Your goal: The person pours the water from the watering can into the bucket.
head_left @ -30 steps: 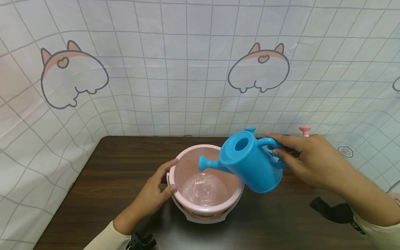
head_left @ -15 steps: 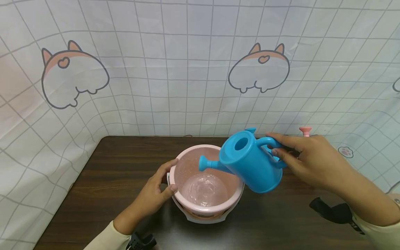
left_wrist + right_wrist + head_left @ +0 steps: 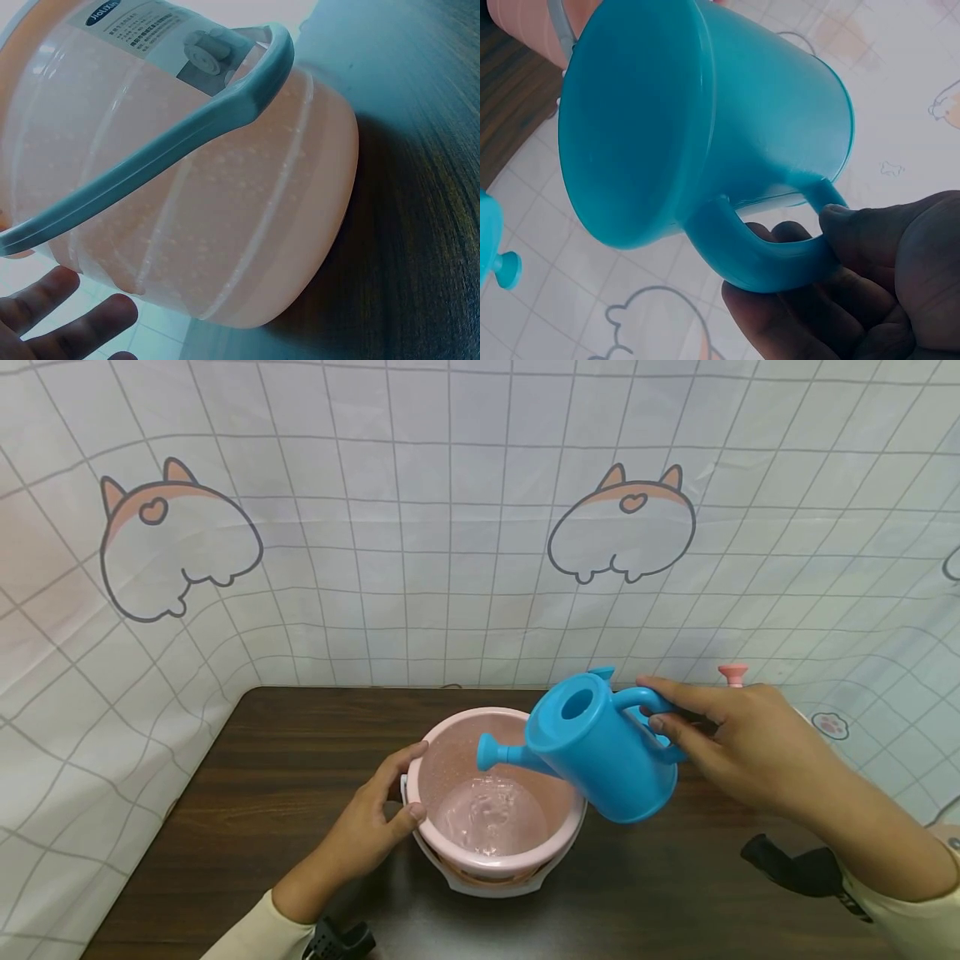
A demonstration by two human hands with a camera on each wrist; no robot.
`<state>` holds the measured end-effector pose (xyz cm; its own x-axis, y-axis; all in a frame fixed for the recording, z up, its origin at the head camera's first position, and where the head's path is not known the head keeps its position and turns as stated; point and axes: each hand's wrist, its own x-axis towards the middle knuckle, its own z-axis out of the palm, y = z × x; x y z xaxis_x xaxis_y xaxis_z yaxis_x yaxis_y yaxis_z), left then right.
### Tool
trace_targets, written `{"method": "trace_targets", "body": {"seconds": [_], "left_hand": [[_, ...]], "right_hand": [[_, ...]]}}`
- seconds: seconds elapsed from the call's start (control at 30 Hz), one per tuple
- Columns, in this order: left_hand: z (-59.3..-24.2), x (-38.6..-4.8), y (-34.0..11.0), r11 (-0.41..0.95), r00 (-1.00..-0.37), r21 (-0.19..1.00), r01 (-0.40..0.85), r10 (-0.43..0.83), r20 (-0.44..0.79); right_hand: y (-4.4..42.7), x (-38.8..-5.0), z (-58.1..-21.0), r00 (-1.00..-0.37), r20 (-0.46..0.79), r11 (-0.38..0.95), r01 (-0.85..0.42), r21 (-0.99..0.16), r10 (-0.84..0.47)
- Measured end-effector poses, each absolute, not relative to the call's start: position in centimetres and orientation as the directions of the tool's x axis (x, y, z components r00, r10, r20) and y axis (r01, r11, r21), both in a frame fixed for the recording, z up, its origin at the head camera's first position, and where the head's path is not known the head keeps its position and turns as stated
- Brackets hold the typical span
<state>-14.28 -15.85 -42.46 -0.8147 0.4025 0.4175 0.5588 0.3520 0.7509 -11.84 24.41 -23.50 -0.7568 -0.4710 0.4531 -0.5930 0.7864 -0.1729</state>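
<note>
A pink bucket (image 3: 498,863) stands on the table with rippling water (image 3: 491,817) at its bottom. My left hand (image 3: 367,827) grips the bucket's left rim, thumb and fingers on the edge; the left wrist view shows the bucket's side (image 3: 202,180) and its lowered handle (image 3: 165,150). My right hand (image 3: 757,747) holds a blue watering can (image 3: 603,752) by its handle, fingers curled round it. The can is tilted left above the bucket's right side, its spout head (image 3: 491,752) over the bucket's opening. In the right wrist view, my thumb presses the can's handle (image 3: 772,262).
The dark wooden table (image 3: 262,793) extends around the bucket. Behind my right hand, a pink sprinkler-like head (image 3: 732,674) sticks up near the back edge. Part of another blue item (image 3: 489,232) shows in the right wrist view. A white gridded cloth (image 3: 450,527) hangs behind.
The ripples in the bucket's water have shifted. The watering can has tipped very slightly to the left; my left hand has stayed on the rim.
</note>
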Motion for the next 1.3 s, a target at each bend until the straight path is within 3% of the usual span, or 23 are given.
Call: {"method": "trace_targets", "body": {"seconds": [1.3], "left_hand": [[-42.53, -14.23, -15.84, 0.340, -0.817, 0.760, 0.554, 0.400, 0.416]], "right_hand": [[24.28, -12.21, -23.46, -0.745, 0.463, 0.770, -0.611, -0.183, -0.481]]}}
